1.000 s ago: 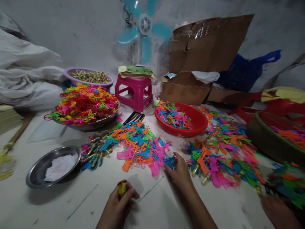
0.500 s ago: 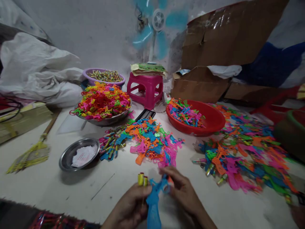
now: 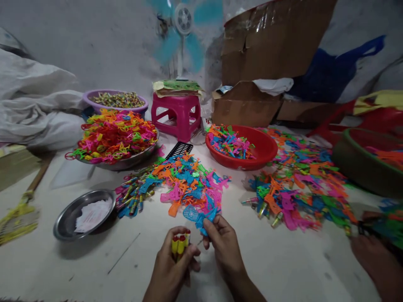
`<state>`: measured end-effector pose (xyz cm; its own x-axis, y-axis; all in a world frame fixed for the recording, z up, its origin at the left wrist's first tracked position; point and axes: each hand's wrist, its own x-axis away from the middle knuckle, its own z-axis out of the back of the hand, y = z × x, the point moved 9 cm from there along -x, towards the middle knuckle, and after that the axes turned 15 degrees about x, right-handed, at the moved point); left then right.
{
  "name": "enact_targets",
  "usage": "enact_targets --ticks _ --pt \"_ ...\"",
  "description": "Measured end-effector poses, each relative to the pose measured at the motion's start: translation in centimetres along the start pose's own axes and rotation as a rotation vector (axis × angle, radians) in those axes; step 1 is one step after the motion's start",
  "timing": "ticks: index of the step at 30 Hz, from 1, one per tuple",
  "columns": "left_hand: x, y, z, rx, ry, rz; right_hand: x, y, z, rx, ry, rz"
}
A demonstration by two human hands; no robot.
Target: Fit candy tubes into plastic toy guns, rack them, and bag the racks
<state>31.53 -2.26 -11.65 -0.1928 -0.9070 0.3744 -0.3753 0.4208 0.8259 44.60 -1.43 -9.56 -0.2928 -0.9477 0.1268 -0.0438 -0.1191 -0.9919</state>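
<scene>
Several short yellow tubes with red ends (image 3: 180,245) stand bunched in my left hand (image 3: 173,264), its fingers wrapped round them. Between the thumb and fingers of my right hand (image 3: 225,243) is a blue plastic toy gun (image 3: 200,218), its latticed grip pointing left. The two hands are close together above the white table, near its front. Just beyond them lies a pile of toy gun pieces (image 3: 189,180) in orange, blue, pink and green. Patterned tubes (image 3: 134,197) lie at the pile's left side.
Left, a steel bowl (image 3: 59,226) holds paper slips. Behind are a heaped metal basin (image 3: 126,161), a pink stool (image 3: 181,121) under a fan, and a red basin (image 3: 242,163). More toy guns (image 3: 299,188) spread right, near another person's hand (image 3: 378,260) and a green tub (image 3: 355,163).
The blue toy gun has turned from grip-down to grip-left and is now in my right hand, away from the left. The view has shifted right, bringing in another person's hand.
</scene>
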Motion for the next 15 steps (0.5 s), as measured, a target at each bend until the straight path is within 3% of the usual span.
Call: enact_targets --ticks 3,8,15 --pt "0.1 0.6 -0.2 -0.077 0.007 -0.035 0.5 -0.4 -0.1 0.031 0.023 0.019" --pt "0.2 2.4 0.5 -0.157 0.114 -0.199 1.2 -1.3 0.1 0.157 0.085 0.085" --pt "0.2 1.8 0.1 -0.241 0.080 -0.204 1.5 -1.5 0.0 0.180 0.112 0.129"
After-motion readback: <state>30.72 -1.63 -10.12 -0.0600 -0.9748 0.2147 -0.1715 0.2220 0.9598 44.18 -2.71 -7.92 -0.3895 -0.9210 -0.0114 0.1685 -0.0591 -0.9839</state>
